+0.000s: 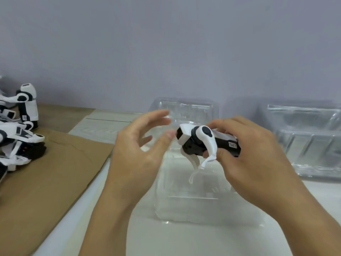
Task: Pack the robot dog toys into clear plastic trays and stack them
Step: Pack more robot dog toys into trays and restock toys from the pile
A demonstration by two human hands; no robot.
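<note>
Black-and-white robot dog toy (206,143), clear glossy trays (304,137), brown cardboard sheet (55,163), white table (166,237), lilac-grey wall (166,43)

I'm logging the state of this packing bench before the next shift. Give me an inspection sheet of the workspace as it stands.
Surface: white table, with brown cardboard sheet over its left part.
Job's things: one robot dog toy held above the clear tray; pile of robot dog toys on the cardboard at left; stack of clear trays at right; another tray at the back.
Clutter: nothing seen.
Grippers: right hand grips the held toy; left hand open beside it, blurred.
Cables: nothing seen.
Surroundings: plain pale wall behind the table.
</note>
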